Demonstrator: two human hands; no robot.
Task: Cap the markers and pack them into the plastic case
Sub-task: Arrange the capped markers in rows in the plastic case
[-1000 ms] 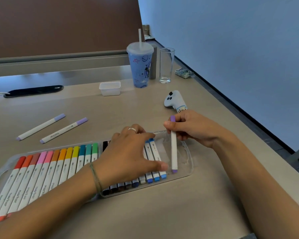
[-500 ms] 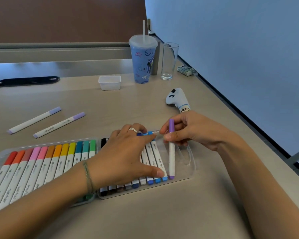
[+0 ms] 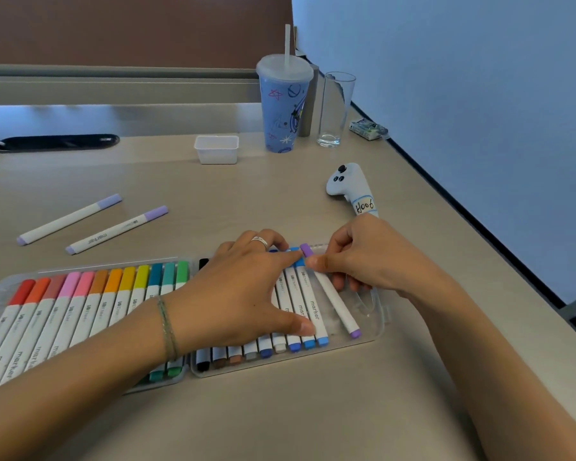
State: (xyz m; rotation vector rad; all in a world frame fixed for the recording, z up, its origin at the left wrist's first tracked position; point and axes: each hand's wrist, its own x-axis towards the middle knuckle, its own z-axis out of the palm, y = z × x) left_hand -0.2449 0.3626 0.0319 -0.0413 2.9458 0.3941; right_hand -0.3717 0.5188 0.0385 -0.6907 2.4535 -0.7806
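Note:
The clear plastic case (image 3: 378,322) lies open on the table, both halves holding rows of capped markers. My right hand (image 3: 373,261) pinches a purple-capped marker (image 3: 335,299) near its top and holds it slanted in the right half, next to the blue markers (image 3: 308,311). My left hand (image 3: 243,294) lies flat over the markers in that half, fingers spread and pressing on them. Two capped lilac markers (image 3: 69,219) (image 3: 117,230) lie loose on the table to the far left.
At the back stand a blue tumbler with a straw (image 3: 284,104), a drinking glass (image 3: 335,109) and a small white tub (image 3: 217,149). A white controller (image 3: 348,188) lies just beyond my right hand. The table's right edge (image 3: 479,224) runs diagonally.
My right hand has lowered the purple marker from nearly upright into the case, and it now lies slanted beside the blue ones. My left hand has stayed on the markers.

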